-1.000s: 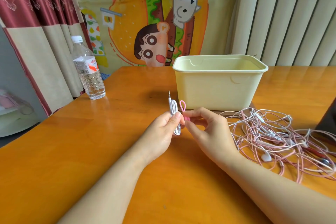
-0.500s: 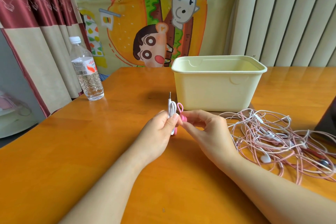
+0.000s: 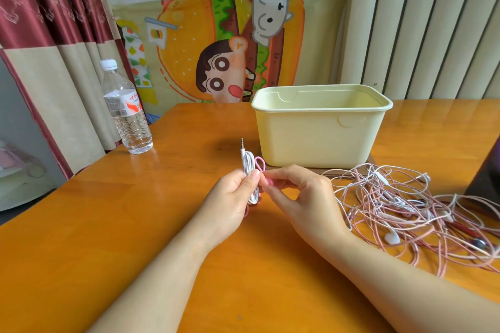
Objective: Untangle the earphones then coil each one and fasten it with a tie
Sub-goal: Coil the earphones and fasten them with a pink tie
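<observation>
Head view looked down on an orange wooden table (image 3: 108, 224). At its far middle stood a pale yellow tub (image 3: 319, 140), open at the top. Only its inner walls showed, so I could not tell what, if anything, lay at the bottom. A capped water bottle (image 3: 127, 116) stood near the table's left edge, with clear water in it.

In front of the tub, the left hand (image 3: 230, 197) gripped a coiled white earphone (image 3: 249, 167) upright, fingers and thumb curled round the bundle, with the plug pointing up above the fist. The right hand (image 3: 303, 197) pinched a pink tie (image 3: 259, 166) between thumb and forefinger. The tie's loop stood up against the coil's upper part.

To the right, a tangle of pink and white earphones (image 3: 405, 205) lay spread on the table, reaching up to the tub's near right corner. The right forearm crossed in front of its near side. A dark object (image 3: 487, 184) overlapped the tangle at the right edge, cropped by the frame. Curtains (image 3: 40, 21) and a cartoon cloth (image 3: 216, 48) hung behind.
</observation>
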The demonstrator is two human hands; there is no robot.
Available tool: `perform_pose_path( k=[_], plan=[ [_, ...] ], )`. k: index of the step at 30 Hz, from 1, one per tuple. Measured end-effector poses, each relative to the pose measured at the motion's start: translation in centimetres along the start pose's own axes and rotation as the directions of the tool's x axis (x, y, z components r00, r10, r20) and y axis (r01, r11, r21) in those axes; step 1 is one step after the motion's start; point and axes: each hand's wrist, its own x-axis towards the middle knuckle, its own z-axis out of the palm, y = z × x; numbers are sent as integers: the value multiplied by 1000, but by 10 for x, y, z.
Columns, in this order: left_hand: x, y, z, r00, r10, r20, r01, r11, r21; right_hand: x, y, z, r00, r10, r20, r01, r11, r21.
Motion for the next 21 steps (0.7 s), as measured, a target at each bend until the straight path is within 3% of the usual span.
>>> perform_pose_path(
  k=[3,5,11,16,21],
  plan=[
    [0,0,-1,1000,0,2,0,999,-34,-1,-4,1,997,82,1,-82,994,76],
    [2,-1,-2,999,-46,5,46,987,-155,0,-6,0,986,158,47,-164,975,152],
    [4,5,-3,977,-208,47,199,810,-552,1,-10,-4,956,252,151,-286,912,293],
    [4,7,-6,965,-244,97,246,711,-659,3,-12,-4,937,302,176,-348,861,371],
    [5,10,-17,957,-256,136,267,597,-757,11,-9,-9,880,435,189,-464,711,529]
  ],
)
